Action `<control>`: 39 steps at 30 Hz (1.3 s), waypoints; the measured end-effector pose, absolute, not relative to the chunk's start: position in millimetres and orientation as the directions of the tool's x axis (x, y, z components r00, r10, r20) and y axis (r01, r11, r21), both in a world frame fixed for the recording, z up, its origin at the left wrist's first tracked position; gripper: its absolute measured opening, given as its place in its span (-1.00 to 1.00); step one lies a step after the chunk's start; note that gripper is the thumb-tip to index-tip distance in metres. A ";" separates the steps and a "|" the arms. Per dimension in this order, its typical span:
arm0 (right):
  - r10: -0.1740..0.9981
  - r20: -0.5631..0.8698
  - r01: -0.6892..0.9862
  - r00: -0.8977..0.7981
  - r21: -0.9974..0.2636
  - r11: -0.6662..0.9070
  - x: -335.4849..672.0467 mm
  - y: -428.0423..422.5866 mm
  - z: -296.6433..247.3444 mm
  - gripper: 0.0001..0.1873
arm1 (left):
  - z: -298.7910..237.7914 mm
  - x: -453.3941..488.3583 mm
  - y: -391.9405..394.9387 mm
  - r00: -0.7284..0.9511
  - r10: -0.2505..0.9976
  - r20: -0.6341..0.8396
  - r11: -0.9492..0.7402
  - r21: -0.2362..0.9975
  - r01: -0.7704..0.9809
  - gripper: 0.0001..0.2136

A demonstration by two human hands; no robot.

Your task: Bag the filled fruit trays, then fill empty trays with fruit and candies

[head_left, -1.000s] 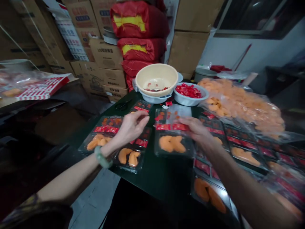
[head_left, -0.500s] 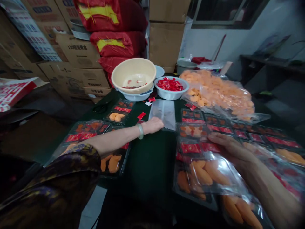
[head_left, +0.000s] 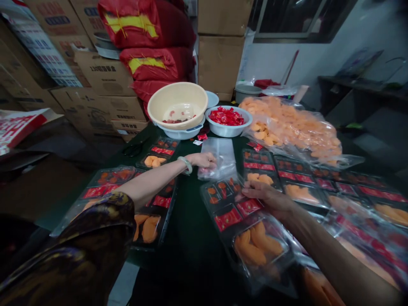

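My left hand (head_left: 203,160), with a pale bangle at the wrist, is closed on the near left edge of a clear plastic bag (head_left: 225,154) lying on the dark green table. My right hand (head_left: 266,196) grips the upper right edge of a black food tray (head_left: 228,209) under clear plastic. Its compartments hold small reddish-brown pieces, red packets and orange-coloured chunks. The tray is slightly turned, its top edge close to the bag. Another filled tray (head_left: 162,212) lies partly under my left forearm.
Several filled trays (head_left: 301,192) stand in rows at the right. Farther back are a cream basin (head_left: 156,102), a bowl of red packets (head_left: 227,128) and a large bag of orange chunks (head_left: 296,123). Scissors (head_left: 135,148) lie at the left. Cartons (head_left: 106,74) and red sacks (head_left: 174,63) are stacked behind.
My right hand has moved left with the tray, away from the trays at the right. My left hand has shifted slightly up, and the bag's near end is now crumpled.
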State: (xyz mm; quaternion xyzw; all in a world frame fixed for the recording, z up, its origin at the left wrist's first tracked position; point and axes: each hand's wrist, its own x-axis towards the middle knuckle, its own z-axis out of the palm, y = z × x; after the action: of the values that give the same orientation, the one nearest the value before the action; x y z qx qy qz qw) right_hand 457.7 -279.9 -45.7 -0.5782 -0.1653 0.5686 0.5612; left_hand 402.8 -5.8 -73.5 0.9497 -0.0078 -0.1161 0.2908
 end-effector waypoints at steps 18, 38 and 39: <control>0.811 -0.506 -0.442 0.295 -0.824 -0.354 454.1 -250.9 -56.3 -0.76 | -41.7 378.6 -32.4 0.982 -0.186 -0.024 -0.868 0.473 -0.152 -0.74; 0.865 -0.484 -0.437 0.134 -0.812 -0.387 425.3 -263.1 -44.3 -0.58 | -65.8 383.9 -39.8 0.973 -0.120 -0.195 -0.731 0.680 0.046 -0.73; 0.861 -0.489 -0.448 0.138 -0.806 -0.386 426.6 -263.3 -44.8 -0.58 | -66.8 384.6 -41.5 0.981 -0.104 -0.161 -0.749 0.662 0.030 -0.70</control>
State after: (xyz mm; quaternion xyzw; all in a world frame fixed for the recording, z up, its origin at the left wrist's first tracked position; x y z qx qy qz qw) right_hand 426.6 -263.3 -44.8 -0.5456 -0.1892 0.6288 0.5207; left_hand 384.6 -41.5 -66.8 0.9303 -0.0198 -0.0942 0.3539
